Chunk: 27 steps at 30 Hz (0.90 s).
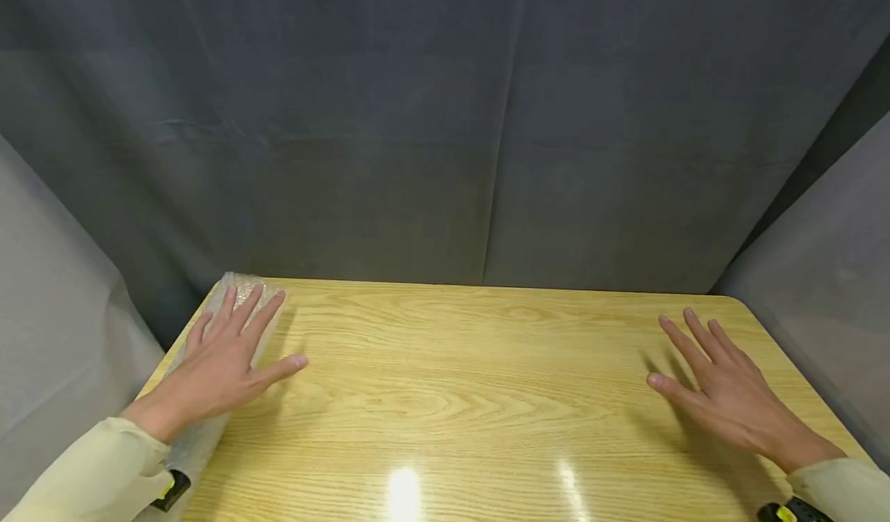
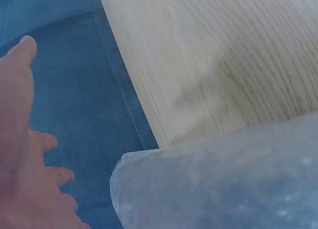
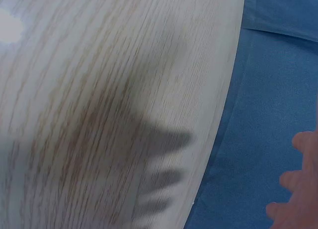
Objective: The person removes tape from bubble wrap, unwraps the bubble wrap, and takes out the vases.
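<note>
My left hand (image 1: 219,364) is held over the left side of the table with its fingers spread and the thumb pointing right. Beneath it lies a long roll of clear bubble wrap (image 1: 193,441), which runs along the table's left edge and is partly hidden by the hand and sleeve. In the left wrist view the bubble wrap (image 2: 218,184) shows its rounded end beside the fingers. On the far right my right hand (image 1: 730,398) hovers above the wooden table, fingers spread, with its shadow on the wood. Nothing is in either palm.
The wooden table (image 1: 445,367) has light glare near its front. A dark grey curtain (image 1: 389,128) hangs behind it. Pale cloth panels stand at the left (image 1: 56,313) and the right (image 1: 827,275).
</note>
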Available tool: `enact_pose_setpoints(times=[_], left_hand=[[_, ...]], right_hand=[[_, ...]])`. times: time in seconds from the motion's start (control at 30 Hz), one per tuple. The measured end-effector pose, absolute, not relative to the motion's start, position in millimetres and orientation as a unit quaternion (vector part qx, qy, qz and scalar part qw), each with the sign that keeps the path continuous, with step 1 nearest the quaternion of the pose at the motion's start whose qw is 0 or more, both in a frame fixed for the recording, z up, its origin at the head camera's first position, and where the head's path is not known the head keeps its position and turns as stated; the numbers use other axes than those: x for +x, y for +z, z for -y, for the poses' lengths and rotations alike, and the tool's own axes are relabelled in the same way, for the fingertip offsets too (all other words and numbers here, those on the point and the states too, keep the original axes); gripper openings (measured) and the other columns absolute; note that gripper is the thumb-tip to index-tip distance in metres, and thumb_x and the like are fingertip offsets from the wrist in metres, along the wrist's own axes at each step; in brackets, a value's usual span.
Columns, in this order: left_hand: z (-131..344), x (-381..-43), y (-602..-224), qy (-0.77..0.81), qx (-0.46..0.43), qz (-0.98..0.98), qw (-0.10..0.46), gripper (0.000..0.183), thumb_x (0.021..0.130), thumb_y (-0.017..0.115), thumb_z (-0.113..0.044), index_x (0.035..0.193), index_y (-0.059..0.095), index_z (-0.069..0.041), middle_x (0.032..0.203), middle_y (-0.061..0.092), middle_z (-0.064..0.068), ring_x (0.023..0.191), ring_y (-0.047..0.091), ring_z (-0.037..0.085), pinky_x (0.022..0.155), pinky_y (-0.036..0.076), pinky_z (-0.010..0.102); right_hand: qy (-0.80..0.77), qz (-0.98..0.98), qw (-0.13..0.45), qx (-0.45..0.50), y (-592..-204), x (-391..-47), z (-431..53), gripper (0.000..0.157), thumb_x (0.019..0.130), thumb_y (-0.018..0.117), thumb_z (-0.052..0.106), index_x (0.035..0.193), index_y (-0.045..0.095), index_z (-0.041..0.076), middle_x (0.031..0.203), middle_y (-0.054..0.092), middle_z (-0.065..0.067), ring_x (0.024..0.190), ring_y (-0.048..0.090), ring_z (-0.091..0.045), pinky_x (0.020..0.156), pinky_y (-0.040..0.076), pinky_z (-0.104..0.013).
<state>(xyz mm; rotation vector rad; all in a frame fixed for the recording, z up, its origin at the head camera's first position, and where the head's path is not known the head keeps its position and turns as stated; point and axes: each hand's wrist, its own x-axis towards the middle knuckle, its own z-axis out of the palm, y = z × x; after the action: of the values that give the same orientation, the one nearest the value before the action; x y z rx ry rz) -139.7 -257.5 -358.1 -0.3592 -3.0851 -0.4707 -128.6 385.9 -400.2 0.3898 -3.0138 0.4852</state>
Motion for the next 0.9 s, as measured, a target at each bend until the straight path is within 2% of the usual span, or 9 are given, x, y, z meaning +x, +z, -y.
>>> enact_pose_setpoints(times=[0.2, 0.37, 0.57, 0.67, 0.9], left_hand=[[265.6, -136.2, -347.0, -0.154, -0.109, 0.982, 0.009, 0.101, 0.094, 0.057, -0.073, 0.168, 0.008, -0.025, 0.175, 0.006, 0.022, 0.161, -0.019, 0.043, 0.118, 0.003, 0.077], [272.8, -133.9, -343.0, -0.15, -0.103, 0.983, 0.008, 0.101, 0.094, 0.057, -0.071, 0.168, 0.009, -0.023, 0.175, 0.004, 0.022, 0.161, -0.018, 0.044, 0.117, 0.003, 0.077], [282.2, -135.0, -342.4, -0.149, -0.105, 0.983, 0.013, 0.098, 0.097, 0.057, -0.067, 0.168, 0.009, -0.021, 0.176, -0.002, 0.018, 0.16, -0.013, 0.049, 0.114, 0.006, 0.078], [287.3, -134.8, -343.4, -0.152, -0.102, 0.983, 0.008, 0.097, 0.098, 0.057, -0.065, 0.168, 0.008, -0.02, 0.175, -0.002, 0.019, 0.159, -0.012, 0.051, 0.112, 0.006, 0.079], [294.2, -134.7, -345.6, -0.16, -0.125, 0.979, 0.024, 0.095, 0.098, 0.062, -0.059, 0.168, 0.012, -0.02, 0.175, 0.007, 0.022, 0.16, -0.011, 0.049, 0.108, 0.013, 0.079]], right_hand=[[0.165, 0.978, 0.03, 0.126, -398.2, -129.8, -380.0, 0.081, 0.106, 0.054, 0.043, 0.168, 0.006, 0.024, 0.174, -0.008, -0.02, 0.156, -0.007, -0.06, 0.116, 0.004, -0.082], [0.172, 0.977, 0.016, 0.127, -396.2, -130.7, -377.0, 0.082, 0.106, 0.054, 0.043, 0.168, 0.004, 0.024, 0.174, -0.01, -0.02, 0.155, -0.006, -0.061, 0.116, 0.004, -0.082], [0.172, 0.977, 0.01, 0.122, -393.8, -134.9, -371.8, 0.084, 0.105, 0.056, 0.045, 0.168, 0.004, 0.027, 0.175, -0.008, -0.019, 0.155, -0.002, -0.062, 0.106, 0.015, -0.087], [0.176, 0.976, 0.002, 0.126, -392.6, -138.9, -366.0, 0.086, 0.104, 0.057, 0.047, 0.168, 0.003, 0.027, 0.175, -0.008, -0.019, 0.155, -0.001, -0.062, 0.105, 0.016, -0.087], [0.183, 0.974, 0.003, 0.131, -389.7, -147.4, -351.0, 0.089, 0.103, 0.059, 0.049, 0.168, 0.002, 0.028, 0.175, -0.005, -0.019, 0.156, 0.005, -0.061, 0.107, 0.019, -0.085]])
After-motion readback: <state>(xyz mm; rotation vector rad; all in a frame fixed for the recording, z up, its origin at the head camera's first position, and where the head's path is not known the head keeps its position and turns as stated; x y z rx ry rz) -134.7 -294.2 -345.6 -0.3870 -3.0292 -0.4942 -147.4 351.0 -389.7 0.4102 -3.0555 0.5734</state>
